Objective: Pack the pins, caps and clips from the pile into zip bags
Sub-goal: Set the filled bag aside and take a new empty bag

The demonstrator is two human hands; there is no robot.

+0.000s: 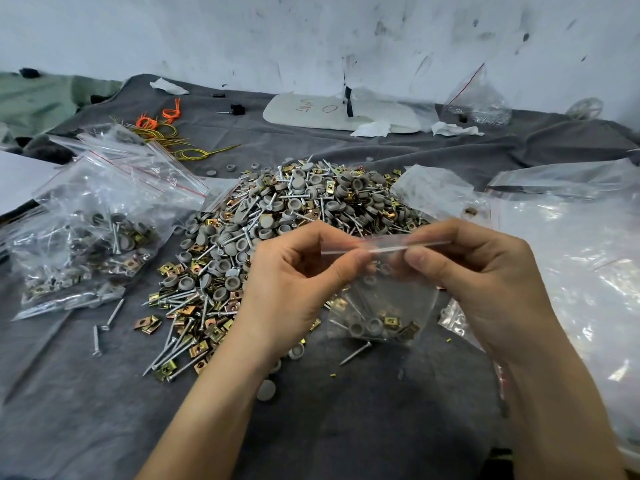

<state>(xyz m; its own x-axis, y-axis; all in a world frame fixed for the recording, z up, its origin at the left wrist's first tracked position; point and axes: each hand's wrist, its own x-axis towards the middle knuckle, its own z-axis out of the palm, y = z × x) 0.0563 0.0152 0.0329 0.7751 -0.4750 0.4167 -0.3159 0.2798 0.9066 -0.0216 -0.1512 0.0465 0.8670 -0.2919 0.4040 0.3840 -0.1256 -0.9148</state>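
Sealing looks to be the step in hand: a small zip bag (381,306) hangs just above the grey cloth (346,427), at the near edge of the pile (294,209) of pins (169,358), caps (266,223) and clips (148,323), with a few of each settled in its bottom. The left hand (294,282) pinches the zip strip (381,247) between thumb and forefinger. The right hand (491,278) pinches it just to the right, thumb tip against the strip, so both hands are clamped on the bag's mouth. Whether the seam is already pressed together along its length I cannot tell, as it is blurred. The next move, I'd judge, calls for running the pinch outward to each end until the strip locks, holding the bag upright so nothing tips out, then laying it with the filled bags (86,237) at the left. Empty bags (571,265) lie to the right for the next lot. One loose pin (355,353) and a stray cap (266,389) lie on the cloth near the person and will want gathering.
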